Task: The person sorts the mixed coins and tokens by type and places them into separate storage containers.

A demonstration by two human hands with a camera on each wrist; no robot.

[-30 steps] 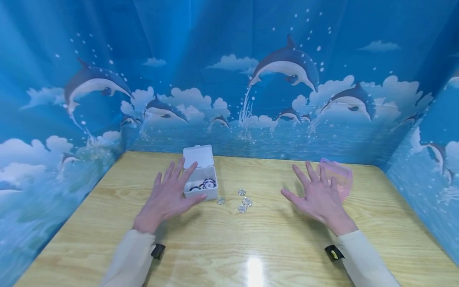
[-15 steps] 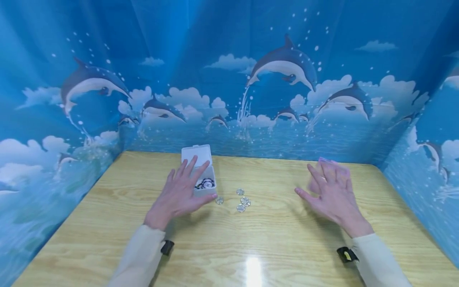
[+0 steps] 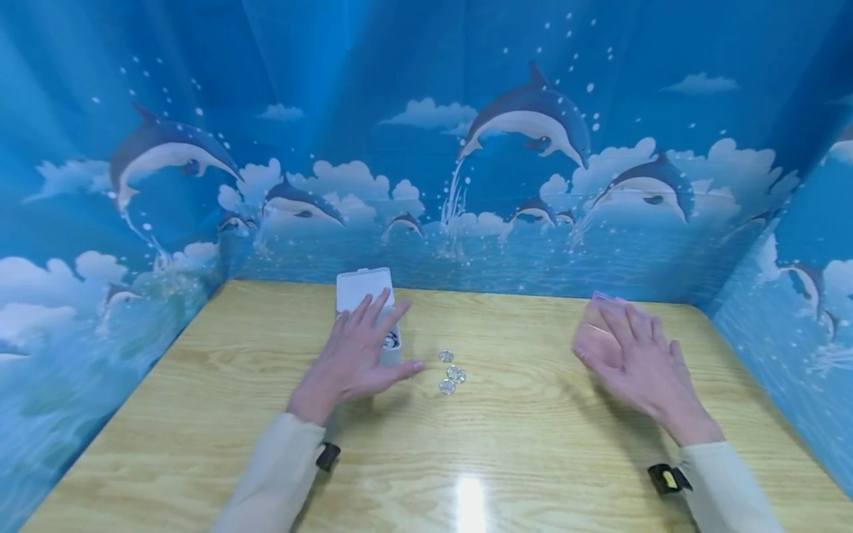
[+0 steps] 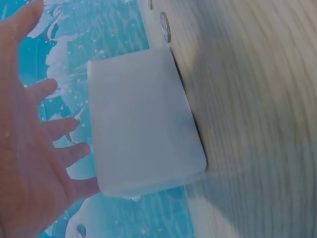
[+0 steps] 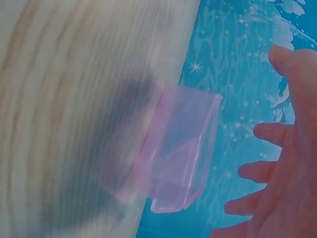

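My left hand (image 3: 353,363), fingers spread, hovers over the white box (image 3: 363,289), whose hinged lid stands back. It hides most of the box, though a few round black-and-white pieces (image 3: 392,340) show inside. The left wrist view has the box's plain side (image 4: 141,124) beside the fingers. Over the see-through pink box (image 3: 591,334) is my right hand (image 3: 643,363), fingers extended and holding nothing. In the right wrist view a gap shows between those fingers and the pink box (image 5: 183,144). Several silver coins (image 3: 447,386) lie between the hands, two overlapping.
The wooden table (image 3: 520,459) ends at a blue dolphin-print curtain (image 3: 426,148) that rises behind it and along both sides. Both boxes sit near the far edge. Black wrist cameras (image 3: 668,479) are strapped at the sleeves.
Both hands have moved to the right, the left farther across the white box and the right over the pink box. The coin beside the white box is now hidden by the left hand.
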